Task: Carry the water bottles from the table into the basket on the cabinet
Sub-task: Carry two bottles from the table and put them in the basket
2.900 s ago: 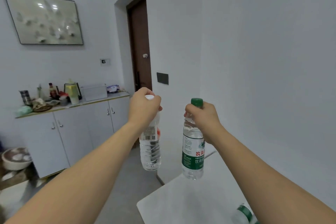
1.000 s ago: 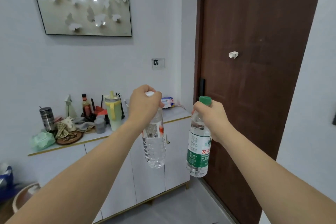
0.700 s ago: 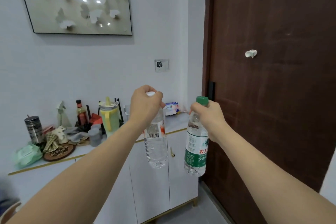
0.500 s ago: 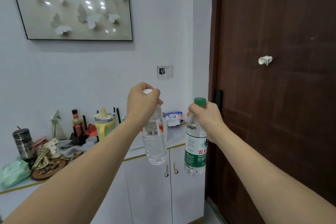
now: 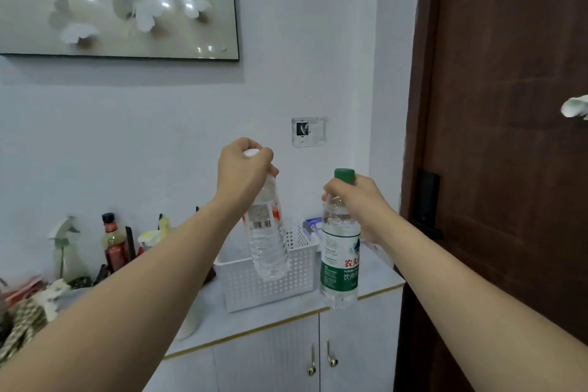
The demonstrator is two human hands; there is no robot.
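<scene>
My left hand [image 5: 243, 169] grips a clear water bottle with a white cap [image 5: 267, 242] by its neck; the bottle hangs tilted in front of the basket's rim. My right hand [image 5: 356, 200] holds a green-capped, green-labelled water bottle [image 5: 339, 258] by the neck, upright, to the right of the basket and over the cabinet's front edge. The white perforated basket [image 5: 254, 286] stands on the white cabinet [image 5: 286, 312], just behind and below both bottles. Its inside is mostly hidden by my left arm and the bottle.
The cabinet's left part is crowded: a red-labelled sauce bottle [image 5: 113, 243], a plant figure [image 5: 63, 248], cloths and small items. A dark brown door [image 5: 509, 169] stands right of the cabinet. A framed butterfly picture [image 5: 117, 0] hangs above. A packet [image 5: 313, 227] lies behind the basket.
I have come closer to the cabinet with both bottles in hand. The white basket, hidden before behind my left hand and bottle, now shows right beneath them.
</scene>
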